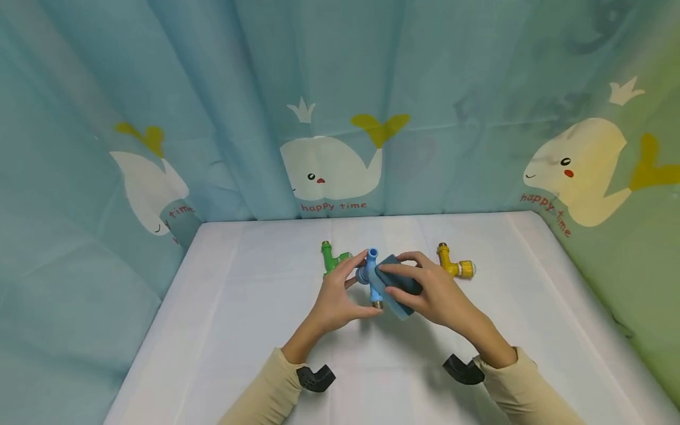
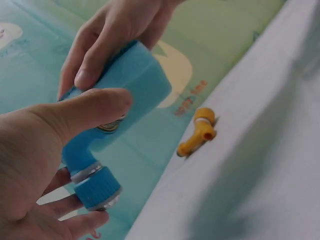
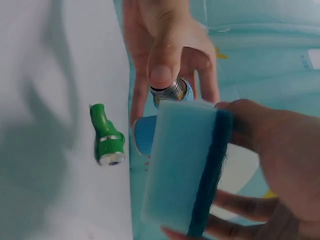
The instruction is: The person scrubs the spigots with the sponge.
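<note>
My left hand (image 1: 333,300) grips a blue faucet (image 1: 373,277) above the table, its thumb against the threaded metal end. The faucet's ribbed knob (image 2: 98,188) shows in the left wrist view, near the other fingers. My right hand (image 1: 437,289) holds a blue sponge (image 1: 402,286) that has a darker scouring layer (image 3: 212,172) on one side. The sponge's light face lies against the faucet's body in the head view. In the right wrist view the sponge hides part of the faucet.
A green faucet (image 1: 328,257) lies on the white table (image 1: 255,330) behind my left hand. Beyond my right hand lies a yellow faucet (image 1: 455,263). Whale-printed curtains (image 1: 223,106) hang at the table's back and sides. A black wrist mount (image 1: 316,378) sits at each sleeve.
</note>
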Available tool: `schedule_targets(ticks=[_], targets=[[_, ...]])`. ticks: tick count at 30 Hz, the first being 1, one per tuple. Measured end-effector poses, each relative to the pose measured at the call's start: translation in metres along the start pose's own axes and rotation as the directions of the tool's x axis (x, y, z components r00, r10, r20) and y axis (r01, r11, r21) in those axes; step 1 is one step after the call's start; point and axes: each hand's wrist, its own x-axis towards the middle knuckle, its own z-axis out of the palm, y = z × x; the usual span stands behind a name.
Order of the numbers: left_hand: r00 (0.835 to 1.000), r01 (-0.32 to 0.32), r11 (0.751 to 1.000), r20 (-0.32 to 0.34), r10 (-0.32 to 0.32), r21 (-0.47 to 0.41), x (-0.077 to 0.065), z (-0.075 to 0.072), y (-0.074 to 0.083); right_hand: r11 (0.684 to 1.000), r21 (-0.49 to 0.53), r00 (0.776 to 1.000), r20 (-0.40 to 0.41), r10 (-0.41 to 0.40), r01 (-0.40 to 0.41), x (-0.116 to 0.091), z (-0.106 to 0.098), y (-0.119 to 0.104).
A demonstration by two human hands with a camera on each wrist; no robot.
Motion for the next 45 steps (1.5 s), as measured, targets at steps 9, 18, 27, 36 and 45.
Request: schedule_targets(ticks=[9,18,27,36,45], targets=[[0.997,-0.061,0.985,-0.035,0.068,0.158,0.002,0.003,0.002,0.997,0.023,0.997,0.005,0.076,-0.076,0.004,0.004,-0.001],[0.997,-0.070,0.986,0.024,0.067,0.151,0.006,-0.008,0.003,0.997,-0.019,0.992,0.101,-0.075,0.077,0.001,-0.011,0.004],[0.998,-0.005,0.992,0.069,-0.004,0.123,0.006,-0.012,0.000,0.970,-0.082,0.968,0.120,-0.219,0.230,-0.009,-0.009,0.004],[0.999,-0.031,0.963,0.024,0.025,0.267,0.008,-0.008,0.002,0.942,-0.160,0.955,0.076,-0.287,0.296,-0.011,0.002,0.001],[0.998,-0.060,0.946,0.026,0.055,0.319,0.006,-0.005,0.005,0.956,-0.250,0.981,-0.070,-0.178,0.156,-0.004,0.014,0.002]])
